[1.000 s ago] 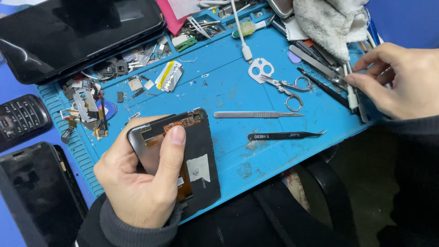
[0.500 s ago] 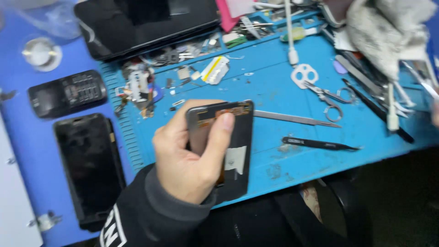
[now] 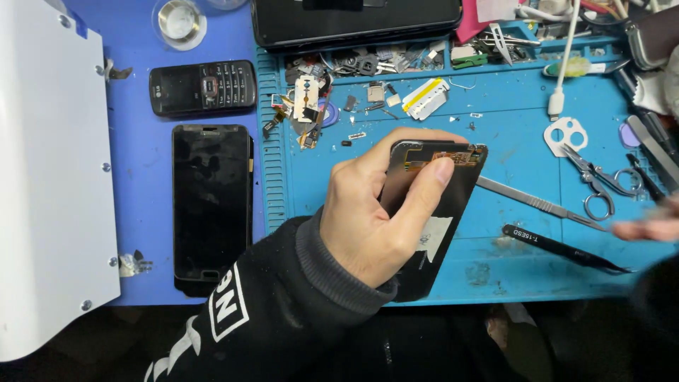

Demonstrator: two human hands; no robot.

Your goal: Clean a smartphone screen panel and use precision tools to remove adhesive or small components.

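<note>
A: Holding — left hand (image 3: pixel 375 226) wrapped round an opened phone panel (image 3: pixel 438 212), thumb laid across its upper part, fingers behind. Grip closed on it, firm

B: Where does the panel sit?

A: Raised over the blue repair mat (image 3: pixel 509 134), near its front edge, tilted, top end leaning right. Copper-coloured flex parts show along the top, a pale patch lower down

B: Right hand?

A: Right hand (image 3: pixel 647 228) at the far right edge, blurred. Cannot tell whether its grip is open or closed, or whether it has anything. It is close to the handle end of a scalpel (image 3: pixel 530 201) and just above black tweezers (image 3: pixel 566 251), both lying on the mat

B: Around them?

A: Small scissors (image 3: pixel 598 180) right of the scalpel, a white cable plug (image 3: pixel 556 106) above. Loose screws and small parts litter the mat's top left. Left of the mat, on the blue surface (image 3: pixel 141 177): a black smartphone (image 3: pixel 211 201) face up, a black keypad phone (image 3: pixel 203 86) above it, a white panel (image 3: pixel 49 177) further left. A large dark tablet (image 3: pixel 353 20) lies along the top
</note>
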